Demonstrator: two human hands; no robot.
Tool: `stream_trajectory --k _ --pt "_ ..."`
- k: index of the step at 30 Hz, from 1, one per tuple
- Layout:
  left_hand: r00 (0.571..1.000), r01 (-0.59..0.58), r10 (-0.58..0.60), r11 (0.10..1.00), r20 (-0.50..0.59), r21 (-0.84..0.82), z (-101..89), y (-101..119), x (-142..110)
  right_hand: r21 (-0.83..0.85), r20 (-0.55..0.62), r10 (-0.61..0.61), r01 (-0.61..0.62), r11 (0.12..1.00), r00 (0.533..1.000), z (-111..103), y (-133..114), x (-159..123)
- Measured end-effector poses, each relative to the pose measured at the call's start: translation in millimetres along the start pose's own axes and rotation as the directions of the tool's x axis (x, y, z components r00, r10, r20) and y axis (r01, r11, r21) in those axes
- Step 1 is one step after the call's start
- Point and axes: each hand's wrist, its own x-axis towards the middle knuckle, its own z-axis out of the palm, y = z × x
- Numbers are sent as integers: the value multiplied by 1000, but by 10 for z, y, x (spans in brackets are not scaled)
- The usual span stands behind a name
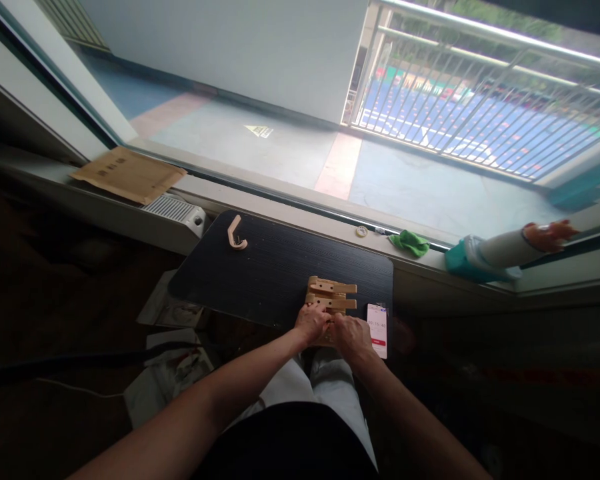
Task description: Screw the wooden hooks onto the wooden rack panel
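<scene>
A light wooden construction (331, 286) with parallel slats and dark round holes lies near the front right of the black table (275, 273). My left hand (311, 323) grips its near left side, fingers curled. Close against it, my right hand (353, 336) is closed at the near part of the wood, and whatever its fingertips pinch is hidden. Both hands cover much of the construction's near end. A phone (377, 330) with a timer on its lit screen lies just right of my right hand. On the far left of the table sits a bent, pale wooden piece (233, 235).
Along the window ledge lie a brown envelope (130, 175), a tape roll (361, 231), a green cloth (409, 243) and a teal container (467, 260) beside a pale cylinder (503, 251). White boxes (167, 363) stand below the table's left side.
</scene>
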Motion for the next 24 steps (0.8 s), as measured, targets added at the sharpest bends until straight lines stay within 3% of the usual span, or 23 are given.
stream_trajectory --k 7,14,16,21,24 --pt "1000 -7 8 1000 -15 11 10 6 -18 -67 -8 -230 229 971 973 -87 -34 -17" --pt "1000 -19 19 1000 -10 20 27 -12 -9 17 15 -1 1 1000 1000 -3 16 41" --pt "1000 -17 18 1000 -11 22 31 -18 -7 -1 16 -26 26 1000 1000 -26 46 34" --pt "1000 -12 12 1000 -20 22 28 -14 -13 -80 11 -244 244 967 970 -91 73 13" --pt "1000 -13 13 1000 -23 21 28 -10 -16 -51 25 -221 222 974 975 -62 59 38"
